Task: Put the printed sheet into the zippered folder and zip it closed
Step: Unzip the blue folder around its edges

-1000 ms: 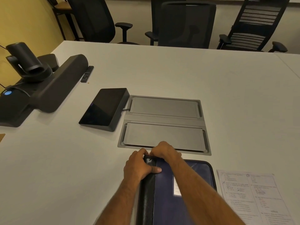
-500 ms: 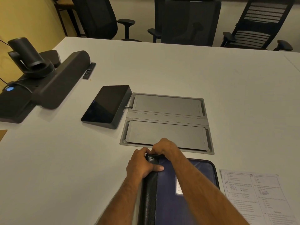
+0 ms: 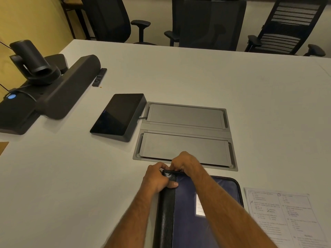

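Note:
The zippered folder (image 3: 186, 215), dark blue with a black spine on its left, lies closed on the white table at the bottom centre. My left hand (image 3: 156, 178) grips the folder's far left corner, thumb pressed on the spine. My right hand (image 3: 184, 162) is curled over the far edge at the same corner, fingers pinched there; the zipper pull is hidden under them. The printed sheet (image 3: 286, 217) lies flat on the table just right of the folder, outside it.
A grey recessed cable hatch (image 3: 186, 135) sits just beyond my hands. A black touch panel (image 3: 119, 116) stands left of it. Far left are a conference camera and speaker bar (image 3: 53, 86) with a remote (image 3: 99, 76). Black office chairs (image 3: 211, 24) line the table's far side.
Both hands stay at the folder's far left corner. The view has shifted slightly; the folder and sheet have not visibly moved.

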{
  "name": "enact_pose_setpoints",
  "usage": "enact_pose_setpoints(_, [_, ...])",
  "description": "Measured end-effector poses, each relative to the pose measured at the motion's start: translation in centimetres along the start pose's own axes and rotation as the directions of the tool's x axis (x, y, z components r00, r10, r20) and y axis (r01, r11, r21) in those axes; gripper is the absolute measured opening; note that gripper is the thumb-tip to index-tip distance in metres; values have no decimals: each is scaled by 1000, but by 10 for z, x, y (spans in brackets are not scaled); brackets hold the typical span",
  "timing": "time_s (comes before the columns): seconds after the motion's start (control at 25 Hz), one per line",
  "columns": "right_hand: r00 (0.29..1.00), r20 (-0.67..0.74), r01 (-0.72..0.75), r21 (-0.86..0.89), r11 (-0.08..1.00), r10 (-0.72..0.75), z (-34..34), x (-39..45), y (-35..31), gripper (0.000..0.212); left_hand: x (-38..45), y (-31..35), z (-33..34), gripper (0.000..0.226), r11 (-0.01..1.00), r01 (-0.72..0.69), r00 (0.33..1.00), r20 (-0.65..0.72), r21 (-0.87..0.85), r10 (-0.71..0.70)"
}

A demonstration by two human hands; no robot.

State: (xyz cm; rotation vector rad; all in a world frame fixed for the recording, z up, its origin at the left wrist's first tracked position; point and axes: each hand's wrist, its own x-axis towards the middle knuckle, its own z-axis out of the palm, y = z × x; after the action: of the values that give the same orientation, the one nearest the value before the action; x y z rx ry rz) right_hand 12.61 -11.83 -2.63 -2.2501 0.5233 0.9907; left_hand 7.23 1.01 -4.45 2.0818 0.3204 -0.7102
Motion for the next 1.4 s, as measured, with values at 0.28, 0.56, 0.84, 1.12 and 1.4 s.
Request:
enact_pose_setpoints(0.28, [995, -90, -46, 32, 998, 49, 10, -6, -10, 17, -5, -3, -2, 66, 998, -37, 997, -73, 57, 41])
enact_pose_setpoints(0.56, [996, -90, -13, -71, 997, 7, 14, -3, -12, 27, -7, -3, -3, 67, 996, -50, 996, -69, 79, 56])
enact_pose_setpoints(0.84, [977, -212, -46, -41, 998, 37, 13, -11, 2, 20, -6, 2, -4, 59, 979, -76, 995, -54, 189, 88])
enact_pose_setpoints(1.12, [953, -280, -98, 85, 992, 118, 2, -19, 24, 14, -14, 4, -7, 65, 869, -156, 979, -42, 469, 199])
enact_pose_setpoints(1.4, [961, -254, -95, 89, 992, 114, -9, -19, 35, 13, -20, 17, 9, 55, 615, -441, 887, 211, 653, 412])
